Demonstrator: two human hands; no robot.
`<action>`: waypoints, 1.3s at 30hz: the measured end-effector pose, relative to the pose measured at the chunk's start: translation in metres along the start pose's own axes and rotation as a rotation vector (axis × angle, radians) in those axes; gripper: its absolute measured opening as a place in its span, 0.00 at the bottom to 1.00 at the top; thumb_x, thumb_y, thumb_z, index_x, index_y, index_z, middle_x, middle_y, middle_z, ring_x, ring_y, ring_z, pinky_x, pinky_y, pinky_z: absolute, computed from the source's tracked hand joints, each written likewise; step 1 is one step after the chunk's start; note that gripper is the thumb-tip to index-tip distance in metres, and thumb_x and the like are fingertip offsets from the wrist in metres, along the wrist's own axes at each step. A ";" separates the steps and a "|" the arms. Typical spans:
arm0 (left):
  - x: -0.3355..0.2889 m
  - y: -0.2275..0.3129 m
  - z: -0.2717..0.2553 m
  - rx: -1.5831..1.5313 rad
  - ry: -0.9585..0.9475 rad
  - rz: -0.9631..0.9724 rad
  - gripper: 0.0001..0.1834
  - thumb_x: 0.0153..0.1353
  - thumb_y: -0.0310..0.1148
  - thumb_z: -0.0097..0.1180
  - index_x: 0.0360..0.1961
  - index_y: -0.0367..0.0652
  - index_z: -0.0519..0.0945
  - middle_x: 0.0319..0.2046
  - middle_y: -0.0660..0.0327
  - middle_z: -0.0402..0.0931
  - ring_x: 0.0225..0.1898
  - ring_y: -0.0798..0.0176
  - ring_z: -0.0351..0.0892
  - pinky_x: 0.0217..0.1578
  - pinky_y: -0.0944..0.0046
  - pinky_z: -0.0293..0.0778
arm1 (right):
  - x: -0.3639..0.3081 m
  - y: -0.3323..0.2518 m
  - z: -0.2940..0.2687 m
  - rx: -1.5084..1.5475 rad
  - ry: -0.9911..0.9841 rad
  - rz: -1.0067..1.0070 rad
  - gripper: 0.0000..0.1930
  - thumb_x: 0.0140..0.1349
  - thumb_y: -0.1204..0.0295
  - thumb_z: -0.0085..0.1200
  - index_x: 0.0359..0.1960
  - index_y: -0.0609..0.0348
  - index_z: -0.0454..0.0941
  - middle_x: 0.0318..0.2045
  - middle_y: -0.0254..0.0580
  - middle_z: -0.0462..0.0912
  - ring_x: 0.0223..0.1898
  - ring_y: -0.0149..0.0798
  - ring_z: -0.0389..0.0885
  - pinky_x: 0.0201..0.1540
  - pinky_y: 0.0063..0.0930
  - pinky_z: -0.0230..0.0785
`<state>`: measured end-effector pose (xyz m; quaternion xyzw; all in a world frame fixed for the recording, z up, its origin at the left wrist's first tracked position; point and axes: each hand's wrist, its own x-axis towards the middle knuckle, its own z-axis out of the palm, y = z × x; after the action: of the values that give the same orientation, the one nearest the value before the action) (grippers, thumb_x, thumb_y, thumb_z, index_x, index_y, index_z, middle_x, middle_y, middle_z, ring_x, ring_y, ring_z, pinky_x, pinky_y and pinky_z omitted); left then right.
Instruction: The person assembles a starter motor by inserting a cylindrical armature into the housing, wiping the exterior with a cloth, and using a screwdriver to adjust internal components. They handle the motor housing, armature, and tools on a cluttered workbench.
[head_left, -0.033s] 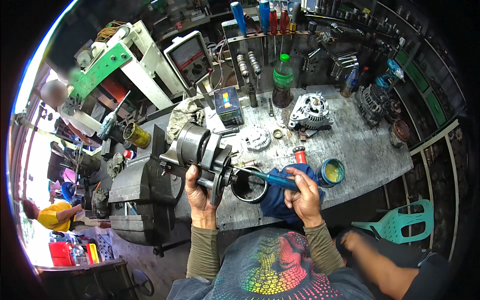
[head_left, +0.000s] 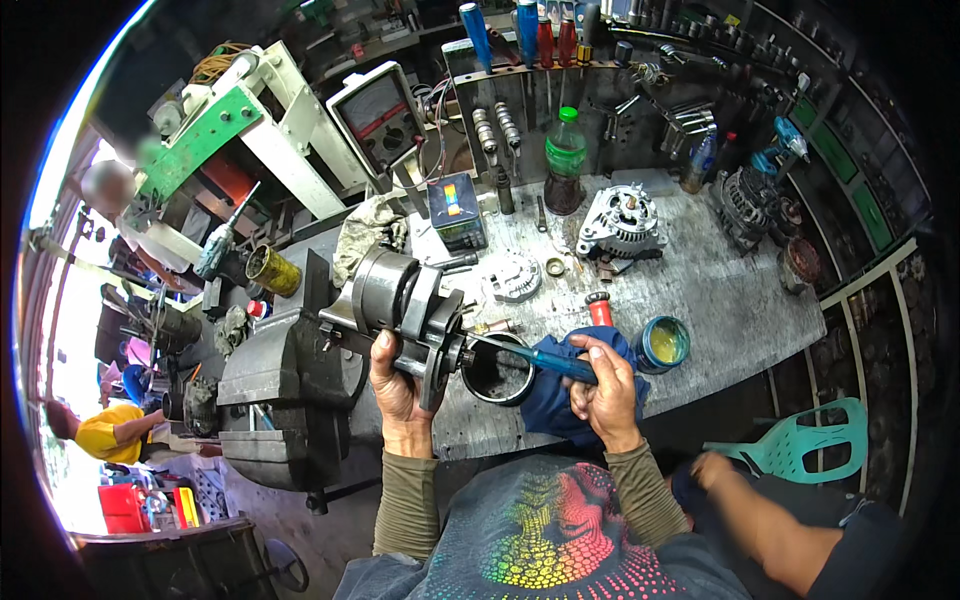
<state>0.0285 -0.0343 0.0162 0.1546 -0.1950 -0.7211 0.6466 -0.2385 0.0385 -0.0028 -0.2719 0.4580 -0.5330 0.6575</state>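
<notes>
Two hands unmoved, I note: left hand (head_left: 398,385) clamped on starter housing (head_left: 405,305); right hand (head_left: 605,385) gripping blue-handled screwdriver (head_left: 545,362), tip at shaft; work ongoing.

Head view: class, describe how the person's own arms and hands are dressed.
Both forearms wear snug olive-green long sleeves ending at the wrists. The left hand and right hand are bare, with no gloves; no rings or watch are discernible.
</notes>
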 end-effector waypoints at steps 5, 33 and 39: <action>0.005 0.001 -0.003 0.009 -0.008 0.030 0.37 0.65 0.47 0.68 0.71 0.40 0.73 0.66 0.50 0.78 0.64 0.45 0.80 0.69 0.40 0.73 | 0.002 0.005 -0.006 0.407 0.057 -0.055 0.20 0.82 0.63 0.41 0.63 0.66 0.73 0.31 0.49 0.83 0.19 0.31 0.75 0.19 0.28 0.69; -0.005 0.003 0.000 -0.097 -0.002 -0.004 0.37 0.64 0.39 0.70 0.70 0.36 0.73 0.65 0.47 0.78 0.64 0.46 0.80 0.68 0.40 0.76 | 0.002 0.008 -0.009 0.436 -0.006 -0.019 0.24 0.82 0.58 0.45 0.67 0.64 0.70 0.35 0.49 0.83 0.23 0.33 0.80 0.24 0.30 0.75; -0.005 0.005 -0.007 -0.115 -0.004 -0.016 0.36 0.64 0.40 0.70 0.70 0.36 0.73 0.65 0.48 0.78 0.65 0.46 0.80 0.69 0.41 0.75 | 0.001 0.014 -0.007 0.508 -0.174 -0.103 0.22 0.81 0.65 0.45 0.70 0.64 0.69 0.52 0.52 0.82 0.35 0.39 0.85 0.33 0.30 0.81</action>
<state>0.0364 -0.0305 0.0123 0.1174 -0.1533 -0.7367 0.6481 -0.2386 0.0422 -0.0182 -0.1662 0.2369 -0.6381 0.7135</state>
